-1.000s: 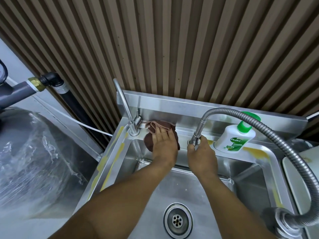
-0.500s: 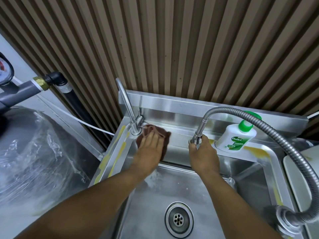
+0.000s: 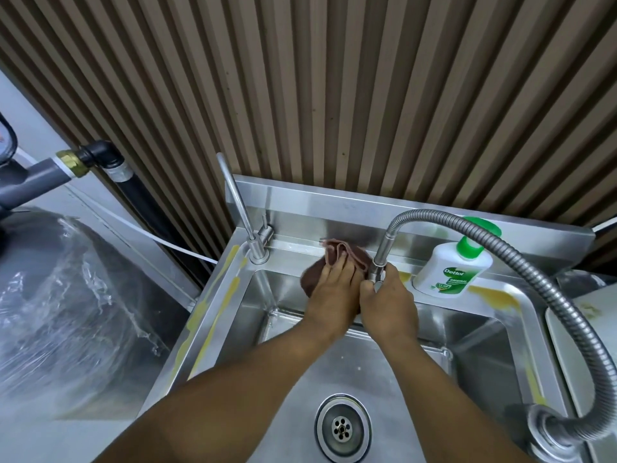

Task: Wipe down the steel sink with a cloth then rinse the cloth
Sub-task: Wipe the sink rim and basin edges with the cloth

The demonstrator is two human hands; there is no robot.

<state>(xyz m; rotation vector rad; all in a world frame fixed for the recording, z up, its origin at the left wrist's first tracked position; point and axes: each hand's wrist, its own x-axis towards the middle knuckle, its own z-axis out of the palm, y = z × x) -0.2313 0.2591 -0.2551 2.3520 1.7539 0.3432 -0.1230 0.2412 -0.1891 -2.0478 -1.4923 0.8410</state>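
Head view. Left hand [image 3: 334, 295] lies flat, fingers [image 3: 340, 269] spread and pressed down on the crumpled brown cloth [image 3: 347, 253], which sits on the back ledge of the stainless steel sink [image 3: 384, 369], between the slim steel gooseneck tap [image 3: 248, 222] and the nozzle end of the ribbed flexible steel hose [image 3: 500, 248]. Right hand [image 3: 389, 302] is closed around that nozzel end, holding it aside, just beside the left hand.

Risks, as judged:
- The cloth is folded, with part hanging over the basin edge; a hard stroke could drag it off into the basin.
- The hose looks springy; if the right hand loosens, it could swing onto the wiping hand.
- The white Dettol bottle with a green pump [image 3: 454, 265] stands close right of the hose; a wide sweep or a shifting hose could knock it over.
- Yellow smears [image 3: 494, 295] on the rim may spread instead of lifting.
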